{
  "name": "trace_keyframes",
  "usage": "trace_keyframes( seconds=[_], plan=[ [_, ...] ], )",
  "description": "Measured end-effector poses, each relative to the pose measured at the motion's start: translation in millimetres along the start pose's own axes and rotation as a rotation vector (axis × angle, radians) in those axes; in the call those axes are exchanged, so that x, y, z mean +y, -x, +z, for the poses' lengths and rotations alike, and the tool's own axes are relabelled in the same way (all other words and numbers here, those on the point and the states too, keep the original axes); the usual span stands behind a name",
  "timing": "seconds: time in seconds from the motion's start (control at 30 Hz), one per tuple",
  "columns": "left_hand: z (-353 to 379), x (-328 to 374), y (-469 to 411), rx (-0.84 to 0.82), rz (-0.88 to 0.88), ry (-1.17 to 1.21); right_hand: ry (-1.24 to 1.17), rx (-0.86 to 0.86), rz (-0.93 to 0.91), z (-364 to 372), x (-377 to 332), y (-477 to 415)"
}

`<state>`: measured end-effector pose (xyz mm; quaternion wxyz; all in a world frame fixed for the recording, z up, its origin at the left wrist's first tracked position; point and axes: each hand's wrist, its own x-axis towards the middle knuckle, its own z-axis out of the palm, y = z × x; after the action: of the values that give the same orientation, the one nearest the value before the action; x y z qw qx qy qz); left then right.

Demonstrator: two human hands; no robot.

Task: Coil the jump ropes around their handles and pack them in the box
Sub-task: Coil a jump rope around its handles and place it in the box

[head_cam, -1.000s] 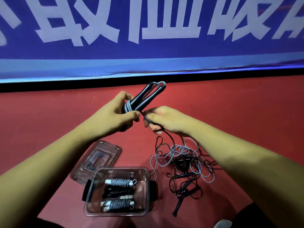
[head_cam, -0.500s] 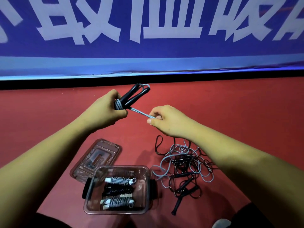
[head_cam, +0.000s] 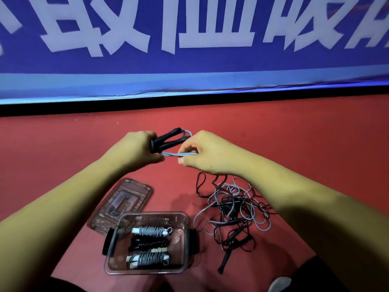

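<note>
Red floor (head_cam: 294, 133) beneath; left hand (head_cam: 136, 148) hides the handles (head_cam: 170, 139) at their near ends.

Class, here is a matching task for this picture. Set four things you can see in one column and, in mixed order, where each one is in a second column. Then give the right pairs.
Column A
1. black handles
2. blue cord
3. lid
4. wound ropes

Column B
a. inside the box
b. gripped in the left hand
c. flat on the red floor, beside the box
d. pinched by the right hand

Pairs: 1-b, 2-d, 3-c, 4-a
</note>
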<state>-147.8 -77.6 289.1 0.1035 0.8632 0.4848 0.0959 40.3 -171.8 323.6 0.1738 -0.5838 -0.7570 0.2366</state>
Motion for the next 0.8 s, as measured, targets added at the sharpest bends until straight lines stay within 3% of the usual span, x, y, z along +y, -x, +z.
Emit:
trace_keyframes(
  seconds=[0.2,0.3,0.4,0.57,0.8],
  plan=[
    [16.0,35.0,8.2,-0.312,0.101,0.017,0.167,0.167,-0.092,-7.7,10.7,-0.3],
    [12.4,45.1,16.6,-0.433,0.237,0.108,0.044,0.19,-0.074,-15.1,21.7,-2.9],
    [10.5,48.0,24.8,-0.537,0.321,0.21,-0.125,0.102,-0.037,-22.5,30.3,-3.1],
    [3.8,52.4,32.7,-0.442,0.33,0.436,-0.312,0.028,0.056,-19.7,48.5,-1.5],
    [-6.7,46.7,37.7,-0.445,0.262,0.924,-0.516,-0.021,0.056,-12.1,57.2,-1.9]
  ],
)
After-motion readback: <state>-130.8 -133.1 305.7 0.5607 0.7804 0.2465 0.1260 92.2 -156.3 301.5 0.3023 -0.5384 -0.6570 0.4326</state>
